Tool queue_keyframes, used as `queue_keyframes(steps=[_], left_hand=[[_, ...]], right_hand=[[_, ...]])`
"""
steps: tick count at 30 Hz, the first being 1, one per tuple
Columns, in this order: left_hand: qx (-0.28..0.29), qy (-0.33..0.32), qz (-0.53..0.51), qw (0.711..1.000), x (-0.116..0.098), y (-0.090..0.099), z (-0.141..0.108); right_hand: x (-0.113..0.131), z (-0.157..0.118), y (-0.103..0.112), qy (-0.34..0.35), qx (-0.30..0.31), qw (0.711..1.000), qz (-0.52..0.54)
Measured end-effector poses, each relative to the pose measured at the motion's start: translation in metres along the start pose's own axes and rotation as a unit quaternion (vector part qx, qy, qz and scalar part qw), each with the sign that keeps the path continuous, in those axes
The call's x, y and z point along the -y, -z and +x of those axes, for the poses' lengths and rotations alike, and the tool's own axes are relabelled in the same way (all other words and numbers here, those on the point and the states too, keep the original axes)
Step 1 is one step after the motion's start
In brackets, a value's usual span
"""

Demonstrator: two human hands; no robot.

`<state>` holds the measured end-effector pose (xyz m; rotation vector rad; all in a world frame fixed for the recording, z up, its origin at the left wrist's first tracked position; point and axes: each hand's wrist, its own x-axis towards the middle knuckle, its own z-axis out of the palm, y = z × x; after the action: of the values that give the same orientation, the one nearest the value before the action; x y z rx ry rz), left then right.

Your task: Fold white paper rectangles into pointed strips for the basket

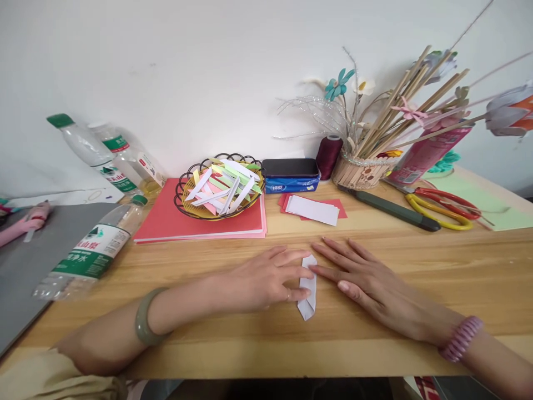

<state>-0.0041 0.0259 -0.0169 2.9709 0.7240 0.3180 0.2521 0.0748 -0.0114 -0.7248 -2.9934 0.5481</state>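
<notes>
A small folded strip of white paper (307,304) lies upright on the wooden table (233,339), its near end creased to a point. My left hand (266,278) rests over its left side, fingertips pressing on the paper with the fingers apart. My right hand (366,283) lies flat to the right, fingers spread, the index fingertip touching the strip's right edge. Behind them a stack of white paper slips (314,210) sits on red slips (341,206). A wicker basket (179,203) of folded paper pieces (227,186) stands on red paper sheets (160,216).
Plastic bottles (94,253) lie and lean at the left, beside a pink glue gun (31,222). At the back are a blue tissue pack (291,183) with a black phone (290,167), maroon thread (330,158) and a stick holder (362,169). A dark green cutter (389,210) and scissors (441,214) lie right.
</notes>
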Motion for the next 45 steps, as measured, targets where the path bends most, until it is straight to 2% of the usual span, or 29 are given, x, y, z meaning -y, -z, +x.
queue_keyframes(steps=[3,9,14,18,22,26,30,35,38,41,45], left_hand=[[0.023,-0.010,-0.011,1.000,0.002,-0.001,0.000],[0.022,-0.017,0.022,0.999,0.002,-0.009,-0.002],[-0.030,0.020,0.089,0.995,-0.009,-0.018,0.000],[-0.040,0.033,0.072,0.996,-0.011,-0.019,0.003],[-0.071,0.042,0.049,0.995,-0.004,-0.014,0.006],[-0.008,0.044,0.082,0.996,0.002,-0.009,0.012],[0.024,0.056,0.102,0.993,0.004,-0.008,0.015],[0.032,0.060,0.100,0.993,0.005,-0.005,0.013],[0.043,0.065,0.090,0.993,0.006,-0.005,0.012],[0.040,0.064,0.094,0.993,0.005,-0.006,0.012],[0.037,0.061,0.105,0.992,0.004,-0.005,0.012]], right_hand=[[0.000,0.001,-0.003,0.010,-0.005,1.000,-0.022],[-0.001,0.003,-0.012,-0.001,-0.060,0.995,-0.079],[0.015,-0.004,-0.008,0.015,-0.151,0.982,-0.110],[0.033,-0.008,-0.011,0.078,-0.183,0.970,-0.137],[0.036,-0.007,-0.022,0.084,-0.197,0.960,-0.180],[0.033,-0.006,-0.027,0.083,-0.227,0.956,-0.167],[0.036,-0.013,-0.025,0.089,-0.222,0.960,-0.145],[0.039,-0.027,-0.011,0.137,-0.164,0.964,-0.155],[0.037,-0.026,-0.004,0.133,-0.179,0.965,-0.138],[0.032,-0.018,-0.005,0.105,-0.199,0.966,-0.126],[0.029,-0.014,-0.014,0.115,-0.175,0.968,-0.138]])
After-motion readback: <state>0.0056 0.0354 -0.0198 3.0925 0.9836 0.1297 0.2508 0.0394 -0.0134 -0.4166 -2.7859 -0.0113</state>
